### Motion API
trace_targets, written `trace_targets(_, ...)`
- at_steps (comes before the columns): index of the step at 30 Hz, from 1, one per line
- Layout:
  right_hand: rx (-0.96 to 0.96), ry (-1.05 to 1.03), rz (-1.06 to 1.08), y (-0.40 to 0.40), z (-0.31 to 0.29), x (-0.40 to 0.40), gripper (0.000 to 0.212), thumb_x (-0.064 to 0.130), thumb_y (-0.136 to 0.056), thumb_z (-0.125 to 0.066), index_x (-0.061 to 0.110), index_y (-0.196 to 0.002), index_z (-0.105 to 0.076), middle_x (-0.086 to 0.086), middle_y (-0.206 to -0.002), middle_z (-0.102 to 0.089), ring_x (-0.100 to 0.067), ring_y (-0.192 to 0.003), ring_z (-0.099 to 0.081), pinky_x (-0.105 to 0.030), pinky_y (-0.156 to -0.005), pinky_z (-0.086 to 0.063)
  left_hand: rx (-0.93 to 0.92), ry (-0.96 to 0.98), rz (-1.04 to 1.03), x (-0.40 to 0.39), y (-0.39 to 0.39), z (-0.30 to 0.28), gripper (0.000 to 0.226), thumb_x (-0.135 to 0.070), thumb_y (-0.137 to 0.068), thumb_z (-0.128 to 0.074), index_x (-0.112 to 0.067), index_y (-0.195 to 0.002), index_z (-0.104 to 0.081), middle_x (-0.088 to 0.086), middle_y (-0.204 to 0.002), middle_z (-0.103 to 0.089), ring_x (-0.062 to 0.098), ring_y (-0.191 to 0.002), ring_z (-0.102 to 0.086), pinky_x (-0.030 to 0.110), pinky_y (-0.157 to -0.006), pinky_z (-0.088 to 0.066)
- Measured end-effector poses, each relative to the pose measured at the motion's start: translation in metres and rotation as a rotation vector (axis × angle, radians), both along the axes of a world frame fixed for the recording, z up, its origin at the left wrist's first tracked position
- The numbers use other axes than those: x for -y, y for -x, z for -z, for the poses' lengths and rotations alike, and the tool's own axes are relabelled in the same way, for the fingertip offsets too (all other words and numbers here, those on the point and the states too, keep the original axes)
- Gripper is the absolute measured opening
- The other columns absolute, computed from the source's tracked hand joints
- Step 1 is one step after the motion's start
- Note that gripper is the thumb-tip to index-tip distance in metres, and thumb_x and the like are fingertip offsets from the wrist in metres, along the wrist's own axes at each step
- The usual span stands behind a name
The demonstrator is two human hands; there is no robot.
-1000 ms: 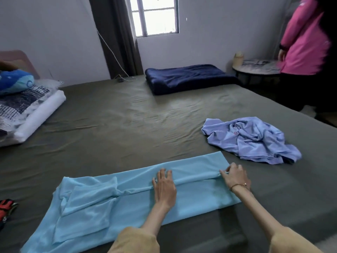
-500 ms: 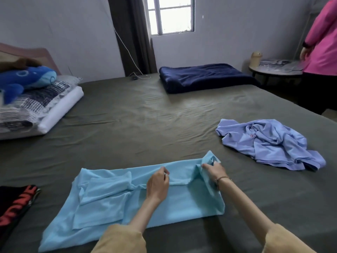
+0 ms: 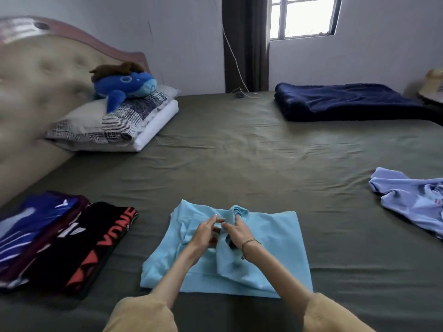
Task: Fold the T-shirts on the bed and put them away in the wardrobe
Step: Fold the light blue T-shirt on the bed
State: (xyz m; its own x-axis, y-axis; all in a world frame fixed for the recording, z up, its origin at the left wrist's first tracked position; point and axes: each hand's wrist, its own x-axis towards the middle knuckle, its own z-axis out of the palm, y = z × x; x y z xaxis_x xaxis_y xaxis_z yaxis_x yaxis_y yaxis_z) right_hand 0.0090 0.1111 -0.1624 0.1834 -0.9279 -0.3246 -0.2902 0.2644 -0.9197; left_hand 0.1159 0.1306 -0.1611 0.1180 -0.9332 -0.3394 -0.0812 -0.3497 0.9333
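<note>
Right now I'm mid-fold on the light blue T-shirt (image 3: 263,238), which lies on the bed (image 3: 239,164) directly in front of me, near its front edge. My right hand (image 3: 236,232) has its grip closed on a bunch of the shirt's cloth near the middle, fingers tucked into the fabric. My left hand (image 3: 207,232) sits just beside it with fingers mostly straight, touching the fabric and not clutching it as far as I can tell. I judge this to be the crosswise fold, bringing one end over the other. The next move calls for laying that gathered part flat, lining up the edges, and pressing out the ridge at the centre.

A folded stack (image 3: 60,243) sits to my left on the bed, so several shirts look done. A crumpled lavender T-shirt (image 3: 412,200) waits at the right, unfolded. No wardrobe is in view.

As for writing, the black shirt on the stack carries large red letters, seen upside down; I can't read them with confidence.
</note>
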Motion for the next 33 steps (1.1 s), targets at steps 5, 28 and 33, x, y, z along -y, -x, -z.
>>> trace_targets(5, -0.013, -0.004, -0.128, -0.06, 0.001, -0.002, 0.007, 0.019, -0.091, -0.053, 0.019, -0.097, -0.051, -0.011, -0.101, -0.06, -0.018, -0.082, -0.056, -0.025, -0.069, -0.043, 0.031, -0.017, -0.071, 0.0, -0.051, 0.006, 0.035, -0.037, -0.102, -0.029, -0.021, -0.1, -0.061, -0.003, -0.083, -0.064, 0.008, -0.066, -0.058, 0.015, -0.052, -0.044)
trace_targets(28, -0.805, 0.229, 0.361, 0.041, 0.026, 0.015, 0.04, 0.026, -0.087, -0.055, 0.013, -0.123, -0.044, -0.012, -0.13, -0.039, -0.027, -0.124, -0.033, -0.04, -0.096, -0.032, 1.466, 0.133, -0.157, -0.008, -0.074, 0.031, 0.026, -0.023, -0.08, -0.069, -0.011, -0.101, -0.06, 0.005, -0.094, -0.062, 0.023, -0.084, -0.063, 0.037, -0.068, -0.048)
trace_targets(33, -0.767, 0.148, 0.436, 0.06, 0.031, 0.004, 0.049, 0.029, -0.087, -0.055, 0.006, -0.127, -0.039, -0.017, -0.13, -0.042, -0.031, -0.124, -0.035, -0.041, -0.095, -0.035, 1.415, 0.371, 0.033, -0.012, -0.041, 0.041, 0.029, -0.004, -0.077, -0.057, -0.012, -0.105, -0.062, 0.005, -0.105, -0.059, 0.026, -0.094, -0.058, 0.037, -0.075, -0.044)
